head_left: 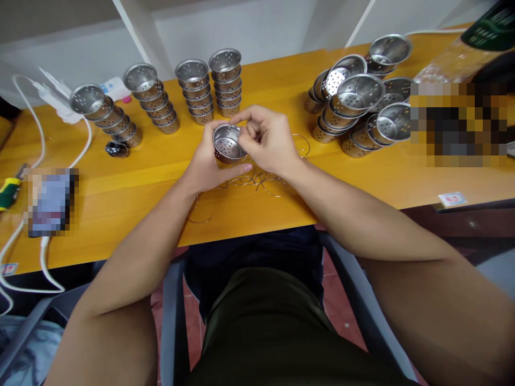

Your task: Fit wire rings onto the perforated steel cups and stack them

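The left hand (209,163) cradles a perforated steel strainer cup (228,142) from below and from its left side, fingers wrapped around the wall. The right hand (267,139) is closed in a pinch at the cup's rim, fingertips curled inward; what the pinch holds cannot be made out. The cup is held just above the front-centre of the yellow wooden table (362,177), tilted so that its open mouth faces the camera.

Directly beneath the hands lies a loose tangle of thin wire loops (257,179), with one further loop (199,212) lying apart near the table edge.

Risk assessment: the cup is smooth and held at the wall only, so a slackened left grip would probably let it rotate or drop onto the wires. The wires overlap one another; drawing one out is likely to drag its neighbours toward the edge.

The cup is bright, polished metal, shallow and round, with a rolled rim and round holes in base and wall.

Four neat stacks of matching cups (197,91) stand behind the hands to the left. An irregular heap of cups (358,107) lies to the right.
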Available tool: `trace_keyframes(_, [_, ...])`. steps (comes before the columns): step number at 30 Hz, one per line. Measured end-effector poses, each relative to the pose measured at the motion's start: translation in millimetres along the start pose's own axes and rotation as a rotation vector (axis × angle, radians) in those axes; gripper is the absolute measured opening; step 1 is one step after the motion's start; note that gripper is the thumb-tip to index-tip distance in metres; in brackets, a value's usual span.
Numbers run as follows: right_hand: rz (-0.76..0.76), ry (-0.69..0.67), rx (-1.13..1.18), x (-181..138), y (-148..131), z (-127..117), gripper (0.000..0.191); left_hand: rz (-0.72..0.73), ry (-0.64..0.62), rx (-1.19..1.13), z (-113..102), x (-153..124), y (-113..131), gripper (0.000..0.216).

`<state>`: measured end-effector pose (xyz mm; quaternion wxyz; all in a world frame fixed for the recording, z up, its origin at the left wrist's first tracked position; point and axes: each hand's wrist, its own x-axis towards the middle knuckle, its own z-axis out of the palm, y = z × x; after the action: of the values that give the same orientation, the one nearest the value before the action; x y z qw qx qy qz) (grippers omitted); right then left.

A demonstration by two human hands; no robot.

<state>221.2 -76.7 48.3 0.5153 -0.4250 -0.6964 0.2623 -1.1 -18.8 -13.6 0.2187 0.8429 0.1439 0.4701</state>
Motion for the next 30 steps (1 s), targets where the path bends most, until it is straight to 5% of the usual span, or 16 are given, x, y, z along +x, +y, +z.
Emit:
trace_keyframes(7, [-0.02,-0.013,0.097,0.4,0.7,4.4,0.011,-0.073,-0.004,0.017,1.1,-2.5,8.4,0.097])
trace_keyframes(16, [0.057,-0.501,0.414,9.7,-11.1,-38.8,0.056,-0.295,-0.025,-0.17,-7.7,-7.5,0.7,0.088])
trace_keyframes(25, [0.128,-0.49,0.414,9.7,-9.0,-38.8,0.059,-0.095,-0.05,-0.104,-3.2,-8.4,-11.5,0.093])
trace_keyframes(30, [0.128,-0.483,0.42,8.4,-1.1,-32.6,0.051,-0.121,-0.049,-0.045,-5.0,-6.2,-5.8,0.093])
